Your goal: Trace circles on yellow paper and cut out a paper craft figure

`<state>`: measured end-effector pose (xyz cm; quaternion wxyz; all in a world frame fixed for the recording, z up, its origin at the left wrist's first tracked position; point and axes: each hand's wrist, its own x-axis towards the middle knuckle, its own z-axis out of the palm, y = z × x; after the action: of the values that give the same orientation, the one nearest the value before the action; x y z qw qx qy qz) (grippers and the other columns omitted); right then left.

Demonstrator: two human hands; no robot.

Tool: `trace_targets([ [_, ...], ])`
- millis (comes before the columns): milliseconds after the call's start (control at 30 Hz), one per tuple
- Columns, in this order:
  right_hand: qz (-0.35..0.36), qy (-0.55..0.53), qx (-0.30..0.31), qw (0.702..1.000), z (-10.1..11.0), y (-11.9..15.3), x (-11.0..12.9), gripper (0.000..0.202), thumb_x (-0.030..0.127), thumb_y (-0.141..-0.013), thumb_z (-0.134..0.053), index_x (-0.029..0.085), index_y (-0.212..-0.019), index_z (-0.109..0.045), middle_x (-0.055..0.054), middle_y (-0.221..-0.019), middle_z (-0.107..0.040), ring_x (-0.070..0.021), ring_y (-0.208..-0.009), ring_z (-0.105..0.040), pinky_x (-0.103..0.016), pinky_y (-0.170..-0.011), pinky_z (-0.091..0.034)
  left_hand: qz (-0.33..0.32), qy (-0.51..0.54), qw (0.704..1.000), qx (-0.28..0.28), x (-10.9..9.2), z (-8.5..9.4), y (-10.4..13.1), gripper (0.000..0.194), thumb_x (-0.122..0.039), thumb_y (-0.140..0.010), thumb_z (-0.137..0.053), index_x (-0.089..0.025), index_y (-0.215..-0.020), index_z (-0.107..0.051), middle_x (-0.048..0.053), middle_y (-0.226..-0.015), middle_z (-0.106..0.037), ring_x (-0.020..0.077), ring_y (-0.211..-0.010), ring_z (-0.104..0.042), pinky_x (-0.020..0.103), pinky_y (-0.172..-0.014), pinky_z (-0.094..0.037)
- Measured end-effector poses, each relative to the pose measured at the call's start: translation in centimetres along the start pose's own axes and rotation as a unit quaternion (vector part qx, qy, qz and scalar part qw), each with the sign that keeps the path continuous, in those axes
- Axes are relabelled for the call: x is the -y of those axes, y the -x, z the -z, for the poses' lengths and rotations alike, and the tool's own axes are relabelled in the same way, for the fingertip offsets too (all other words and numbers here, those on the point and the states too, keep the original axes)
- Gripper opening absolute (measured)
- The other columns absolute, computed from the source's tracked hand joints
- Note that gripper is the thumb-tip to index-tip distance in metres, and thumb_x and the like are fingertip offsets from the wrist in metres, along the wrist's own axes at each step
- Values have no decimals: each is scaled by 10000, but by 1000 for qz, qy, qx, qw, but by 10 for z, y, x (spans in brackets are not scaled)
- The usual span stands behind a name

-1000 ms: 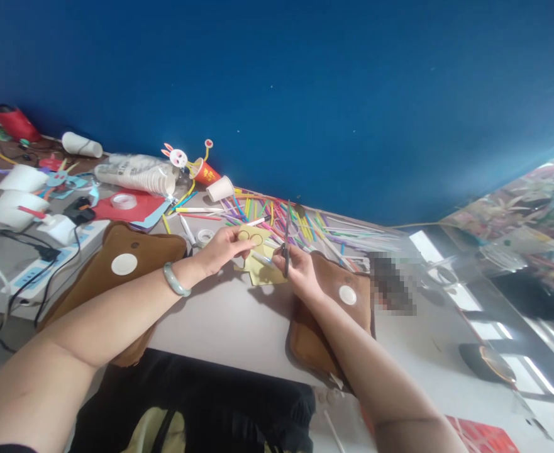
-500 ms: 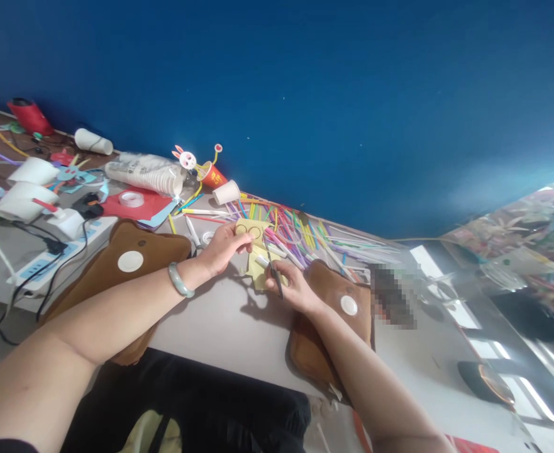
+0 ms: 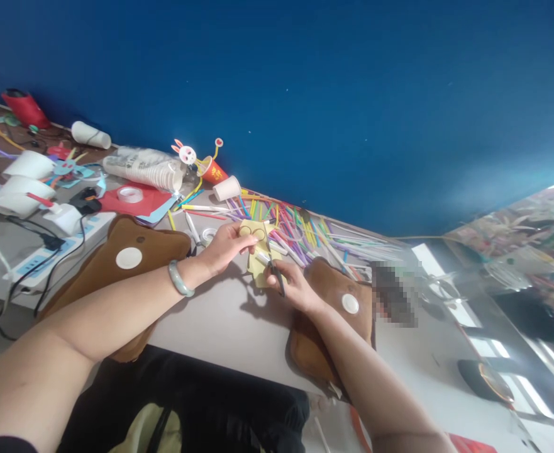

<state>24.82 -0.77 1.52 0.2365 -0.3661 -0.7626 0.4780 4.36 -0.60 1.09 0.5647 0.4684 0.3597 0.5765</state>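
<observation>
Between the thumb and fingers of my left hand [image 3: 229,245] is a piece of yellow paper [image 3: 258,230] with round outlines drawn on it. My right hand [image 3: 292,284] grips the dark handles of a pair of scissors [image 3: 277,277], whose blades point up at the paper's right side. Whether the blades touch the paper I cannot tell. More yellow paper [image 3: 258,277] lies on the table just below the held piece, partly behind my right fingers.
Brown cushions [image 3: 156,245] lie under both forearms. Behind my hands are scattered coloured sticks [image 3: 314,233] and a tipped paper cup [image 3: 227,188]. A power strip [image 3: 45,258] with cables sits at left, near stacked cups [image 3: 144,173]. A blue wall [image 3: 305,113] rises behind.
My left hand and the yellow paper have shifted slightly to the right. The scissors have turned a little in my right hand, which stays in nearly the same place.
</observation>
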Motion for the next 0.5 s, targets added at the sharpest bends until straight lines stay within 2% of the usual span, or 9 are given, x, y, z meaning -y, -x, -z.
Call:
trace_targets([
  [300,16,-2,-6,1000,-1,-1,-5,616,771,-768,-627,164,-686,-559,13,-633,-528,-126,-625,-467,-284,-625,-416,-12,5,1000,19,0,-1,2,258,-259,-774,-696,-172,-599,-527,-18,-580,-579,94,-575,-485,243,-574,-349],
  [500,23,-20,-1,1000,-2,0,-5,634,794,-765,-613,171,-675,-538,18,-625,-509,-122,-608,-453,-285,-613,-406,5,27,999,22,3,-1,1,243,-242,-761,-701,-169,-616,-521,-22,-577,-574,84,-558,-473,234,-562,-343],
])
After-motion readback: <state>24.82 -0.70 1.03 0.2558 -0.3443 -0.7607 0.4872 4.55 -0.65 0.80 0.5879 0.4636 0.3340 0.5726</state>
